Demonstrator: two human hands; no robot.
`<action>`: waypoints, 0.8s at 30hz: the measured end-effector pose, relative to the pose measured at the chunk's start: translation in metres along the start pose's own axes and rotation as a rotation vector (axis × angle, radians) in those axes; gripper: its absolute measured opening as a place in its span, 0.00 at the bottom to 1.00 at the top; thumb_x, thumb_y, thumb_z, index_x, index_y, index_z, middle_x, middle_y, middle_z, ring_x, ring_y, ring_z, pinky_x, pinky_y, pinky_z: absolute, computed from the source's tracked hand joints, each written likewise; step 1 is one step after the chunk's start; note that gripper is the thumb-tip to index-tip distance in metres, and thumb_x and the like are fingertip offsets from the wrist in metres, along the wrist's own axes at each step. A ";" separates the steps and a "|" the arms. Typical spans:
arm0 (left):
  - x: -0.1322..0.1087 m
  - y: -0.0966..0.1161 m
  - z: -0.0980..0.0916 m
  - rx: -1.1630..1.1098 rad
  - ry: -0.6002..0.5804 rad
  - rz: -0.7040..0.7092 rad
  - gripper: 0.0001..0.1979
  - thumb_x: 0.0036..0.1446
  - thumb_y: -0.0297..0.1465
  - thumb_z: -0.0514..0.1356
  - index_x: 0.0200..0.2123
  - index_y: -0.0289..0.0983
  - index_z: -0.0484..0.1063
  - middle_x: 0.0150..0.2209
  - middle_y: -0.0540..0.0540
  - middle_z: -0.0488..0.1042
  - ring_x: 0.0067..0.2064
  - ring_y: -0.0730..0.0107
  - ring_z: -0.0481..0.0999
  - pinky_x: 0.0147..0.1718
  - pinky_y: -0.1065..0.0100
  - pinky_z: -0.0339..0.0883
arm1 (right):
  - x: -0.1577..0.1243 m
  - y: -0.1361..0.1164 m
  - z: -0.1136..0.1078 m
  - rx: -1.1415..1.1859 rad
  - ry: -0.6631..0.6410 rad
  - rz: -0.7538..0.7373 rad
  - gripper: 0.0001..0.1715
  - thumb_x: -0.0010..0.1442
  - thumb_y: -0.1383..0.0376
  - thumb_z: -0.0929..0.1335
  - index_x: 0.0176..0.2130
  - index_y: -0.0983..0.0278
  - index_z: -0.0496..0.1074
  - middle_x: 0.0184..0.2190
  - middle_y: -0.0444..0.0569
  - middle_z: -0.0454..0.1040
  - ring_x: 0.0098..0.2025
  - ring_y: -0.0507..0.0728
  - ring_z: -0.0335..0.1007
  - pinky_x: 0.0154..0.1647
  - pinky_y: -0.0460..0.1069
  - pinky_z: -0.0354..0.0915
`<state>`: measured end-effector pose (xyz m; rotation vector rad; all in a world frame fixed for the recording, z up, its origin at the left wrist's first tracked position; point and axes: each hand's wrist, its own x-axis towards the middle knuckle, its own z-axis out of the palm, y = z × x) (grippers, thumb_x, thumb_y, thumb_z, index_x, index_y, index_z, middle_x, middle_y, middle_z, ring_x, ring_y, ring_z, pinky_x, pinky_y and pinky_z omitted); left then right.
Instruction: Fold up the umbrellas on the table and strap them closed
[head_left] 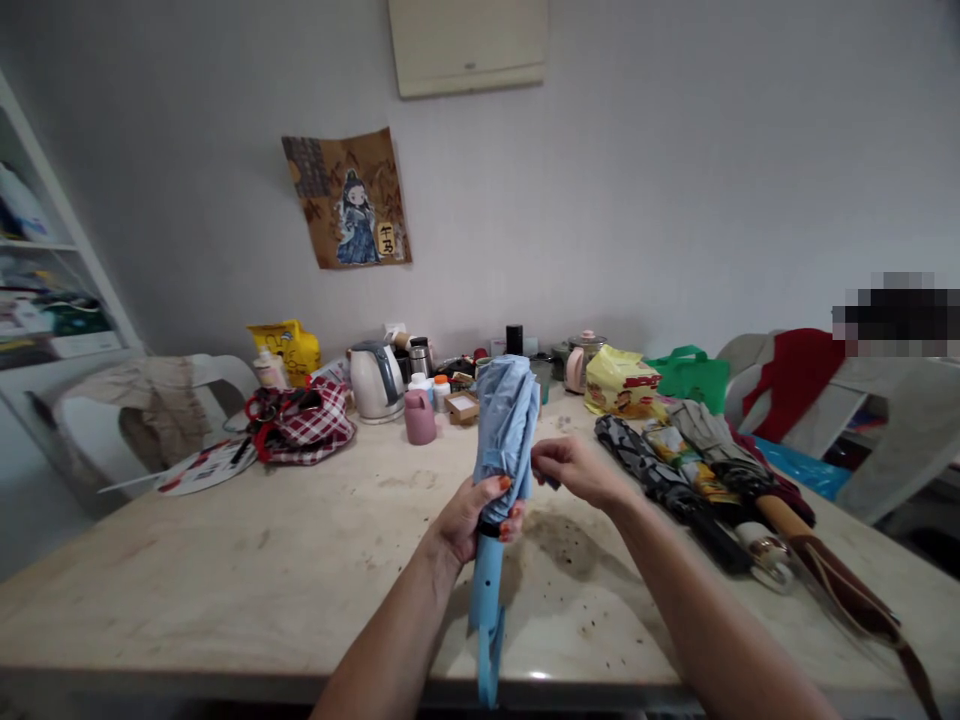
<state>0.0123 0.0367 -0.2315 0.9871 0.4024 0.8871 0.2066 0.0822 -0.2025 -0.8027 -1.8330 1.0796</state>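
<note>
A folded light blue umbrella (507, 420) stands upright over the middle of the table, its blue handle and wrist loop pointing down. My left hand (480, 515) is wrapped round the lower canopy, just above the handle. Close to the canopy's right side, my right hand (566, 470) has its fingers pinched together on a small dark piece that I cannot make out. Several folded umbrellas lie side by side at the right, among them a grey patterned one (643, 462) and one with a brown strap.
Along the wall stand a white kettle (375, 385), a pink cup (420, 418), a yellow snack bag (621, 382) and a green bag (694, 378). A red checked cloth bundle (311, 425) lies at the left. Chairs stand at both sides of the table (300, 600).
</note>
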 end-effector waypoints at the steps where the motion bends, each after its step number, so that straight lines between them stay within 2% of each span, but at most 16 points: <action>1: 0.000 0.000 0.000 -0.007 -0.013 -0.008 0.22 0.45 0.43 0.70 0.30 0.34 0.64 0.23 0.52 0.65 0.19 0.82 0.61 0.19 0.75 0.48 | 0.003 0.003 -0.001 -0.023 0.121 -0.042 0.08 0.50 0.63 0.69 0.26 0.62 0.78 0.18 0.42 0.71 0.21 0.49 0.61 0.21 0.43 0.57; 4: -0.002 0.000 0.001 -0.029 -0.098 -0.061 0.23 0.45 0.43 0.70 0.36 0.33 0.68 0.22 0.53 0.64 0.19 0.83 0.59 0.19 0.74 0.45 | 0.009 0.010 -0.006 -0.077 0.403 -0.225 0.08 0.49 0.62 0.69 0.28 0.61 0.80 0.26 0.45 0.76 0.29 0.53 0.68 0.29 0.46 0.63; 6: -0.003 -0.001 0.000 -0.044 -0.172 -0.092 0.29 0.46 0.43 0.69 0.47 0.32 0.70 0.22 0.53 0.64 0.18 0.83 0.57 0.19 0.74 0.44 | 0.011 0.013 -0.008 -0.074 0.456 -0.280 0.07 0.50 0.62 0.70 0.29 0.60 0.80 0.30 0.47 0.78 0.33 0.55 0.70 0.33 0.48 0.64; 8: -0.005 -0.002 -0.002 -0.081 -0.223 -0.090 0.36 0.47 0.44 0.68 0.55 0.31 0.67 0.22 0.54 0.63 0.18 0.83 0.56 0.18 0.73 0.43 | 0.011 0.015 -0.009 -0.037 0.439 -0.237 0.08 0.50 0.62 0.70 0.30 0.60 0.80 0.27 0.46 0.78 0.31 0.55 0.70 0.32 0.48 0.64; 10: -0.006 -0.002 -0.004 -0.139 -0.237 -0.062 0.38 0.47 0.44 0.68 0.58 0.32 0.66 0.22 0.55 0.62 0.18 0.83 0.54 0.18 0.74 0.43 | 0.010 0.016 -0.010 0.017 0.415 -0.175 0.08 0.49 0.61 0.71 0.30 0.61 0.80 0.23 0.45 0.77 0.27 0.54 0.69 0.30 0.48 0.63; 13: -0.008 0.002 -0.006 -0.226 -0.242 0.013 0.33 0.49 0.44 0.66 0.56 0.34 0.69 0.22 0.55 0.60 0.17 0.85 0.50 0.17 0.76 0.43 | 0.009 0.016 -0.011 0.101 0.428 -0.174 0.09 0.45 0.60 0.74 0.28 0.62 0.80 0.23 0.45 0.77 0.26 0.53 0.69 0.28 0.48 0.62; 16: -0.008 0.006 -0.006 -0.256 -0.251 0.061 0.31 0.50 0.43 0.66 0.55 0.35 0.70 0.22 0.56 0.59 0.16 0.86 0.47 0.16 0.76 0.43 | 0.006 0.016 -0.013 0.124 0.380 -0.201 0.09 0.45 0.61 0.75 0.28 0.63 0.79 0.24 0.46 0.77 0.27 0.52 0.68 0.28 0.47 0.61; 19: -0.008 0.007 -0.005 -0.256 -0.248 0.068 0.31 0.50 0.43 0.66 0.55 0.35 0.70 0.22 0.56 0.58 0.16 0.86 0.46 0.15 0.77 0.44 | 0.004 0.016 -0.016 0.181 0.328 -0.178 0.12 0.49 0.59 0.75 0.33 0.65 0.80 0.22 0.45 0.75 0.24 0.51 0.67 0.25 0.46 0.58; 24: -0.006 0.000 -0.006 -0.289 -0.307 0.036 0.27 0.50 0.43 0.67 0.52 0.38 0.73 0.21 0.55 0.59 0.16 0.86 0.47 0.15 0.78 0.42 | 0.003 0.013 -0.016 0.449 0.263 -0.090 0.14 0.50 0.59 0.75 0.37 0.63 0.78 0.18 0.39 0.69 0.18 0.47 0.60 0.21 0.43 0.52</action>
